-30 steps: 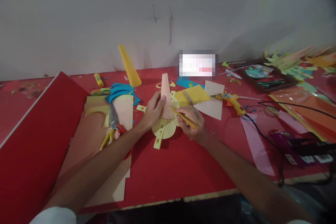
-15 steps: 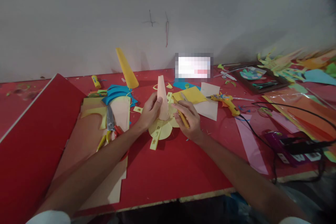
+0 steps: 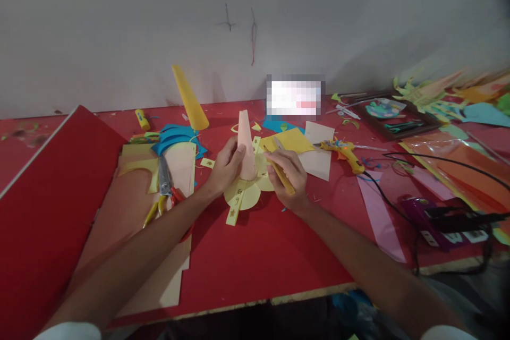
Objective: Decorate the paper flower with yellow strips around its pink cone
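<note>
A pale pink paper cone (image 3: 245,141) stands upright on a pale yellow paper disc (image 3: 247,195) with numbered yellow strips. My left hand (image 3: 225,167) is wrapped round the cone's lower left side and steadies it. To the cone's right, my right hand (image 3: 290,178) is closed on a yellow pencil-like tool (image 3: 281,174), whose tip points at the cone's base. Both hands rest over the red table (image 3: 258,255).
Scissors (image 3: 164,187) lie on cream and yellow sheets at the left, beside a big red board (image 3: 48,212). A yellow cone (image 3: 190,98) leans by the wall. A yellow glue gun (image 3: 345,152), black cables and a purple device (image 3: 442,218) lie to the right, with paper scraps.
My right hand has shifted a little along the cone's base with the yellow tool. The left hand keeps its hold on the cone. The view has drifted slightly.
</note>
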A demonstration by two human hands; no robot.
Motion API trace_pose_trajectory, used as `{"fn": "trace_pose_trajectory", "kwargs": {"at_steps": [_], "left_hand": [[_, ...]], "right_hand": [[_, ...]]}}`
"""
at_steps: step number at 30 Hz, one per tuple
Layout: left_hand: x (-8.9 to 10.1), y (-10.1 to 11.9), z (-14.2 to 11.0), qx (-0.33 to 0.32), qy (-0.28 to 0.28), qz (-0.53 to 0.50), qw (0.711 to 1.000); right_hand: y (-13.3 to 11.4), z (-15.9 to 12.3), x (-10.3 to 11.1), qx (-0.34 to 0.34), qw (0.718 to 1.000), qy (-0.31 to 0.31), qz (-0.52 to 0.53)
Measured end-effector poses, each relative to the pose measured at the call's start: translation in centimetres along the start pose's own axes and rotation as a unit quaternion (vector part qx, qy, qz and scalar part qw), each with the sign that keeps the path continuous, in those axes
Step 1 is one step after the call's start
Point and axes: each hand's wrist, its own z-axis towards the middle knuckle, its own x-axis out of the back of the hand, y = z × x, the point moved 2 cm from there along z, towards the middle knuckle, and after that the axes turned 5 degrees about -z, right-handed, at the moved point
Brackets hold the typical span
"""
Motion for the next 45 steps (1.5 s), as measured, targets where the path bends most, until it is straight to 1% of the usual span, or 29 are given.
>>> {"fn": "trace_pose_trajectory", "kwargs": {"at_steps": [2, 9, 14, 17, 21, 24, 27, 30, 36, 40, 45], "left_hand": [[0.0, 0.0, 0.0, 0.006, -0.002, -0.002, 1.0], [-0.1, 0.0, -0.1, 0.009, -0.005, 0.01, 1.0], [-0.1, 0.2, -0.1, 0.007, 0.0, 0.023, 1.0], [-0.1, 0.4, -0.2, 0.008, 0.0, 0.021, 1.0], [-0.1, 0.4, -0.2, 0.016, -0.004, 0.017, 1.0], [-0.1, 0.3, -0.2, 0.022, -0.004, 0.012, 1.0], [-0.1, 0.2, -0.1, 0.013, 0.0, 0.009, 1.0], [0.0, 0.4, -0.1, 0.007, 0.007, 0.017, 1.0], [-0.1, 0.8, -0.1, 0.018, -0.003, 0.029, 0.999], [0.0, 0.6, -0.2, 0.013, 0.001, 0.032, 0.999], [0.1, 0.2, -0.2, 0.023, -0.011, 0.032, 0.999]], "right_hand": [[-0.1, 0.1, 0.0, 0.0, 1.0, 0.009, -0.004], [-0.5, 0.3, 0.2, 0.005, 1.0, 0.009, 0.008], [-0.6, 0.2, 0.6, 0.01, 1.0, 0.011, -0.026], [-0.5, 0.0, 0.7, -0.001, 1.0, 0.011, -0.015], [-0.5, -0.3, 0.6, 0.005, 1.0, 0.009, 0.004], [-0.3, -0.3, 0.3, -0.012, 1.0, 0.015, 0.013], [0.0, -0.2, 0.1, -0.035, 0.999, 0.013, 0.023], [0.2, -0.1, 0.0, -0.035, 0.999, 0.002, 0.039], [0.6, -0.2, 0.1, -0.06, 0.996, 0.016, 0.059], [0.3, 0.1, 0.2, -0.043, 0.997, 0.0, 0.067], [-0.6, 0.2, 0.6, -0.021, 0.998, -0.014, 0.064]]}}
